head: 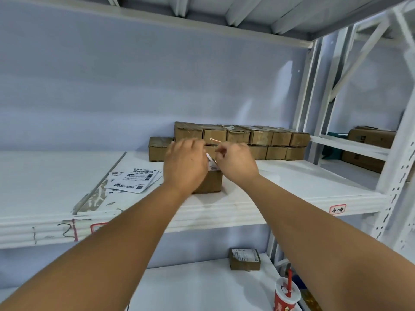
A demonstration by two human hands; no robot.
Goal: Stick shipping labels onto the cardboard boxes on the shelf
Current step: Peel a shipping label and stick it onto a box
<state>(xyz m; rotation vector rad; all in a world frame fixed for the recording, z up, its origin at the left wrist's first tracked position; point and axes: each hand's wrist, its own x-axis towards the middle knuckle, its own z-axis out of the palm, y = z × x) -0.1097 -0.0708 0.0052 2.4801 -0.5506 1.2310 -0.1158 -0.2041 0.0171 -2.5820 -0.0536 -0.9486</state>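
Where both hands meet atop the cardboard box (210, 184), shipping label (211, 163) between them, right hand (236, 163) pinching its edge, left hand (185, 164) beside it, grip hidden.

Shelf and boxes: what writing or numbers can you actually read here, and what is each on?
"1-2": handwritten on the shelf's front edge.
Red-bordered tag: handwritten marks, unreadable.
Loose labels: barcodes, print too small.
Label on the near box: too small.
Label on the lower box: too small.
Red cup: blurred.
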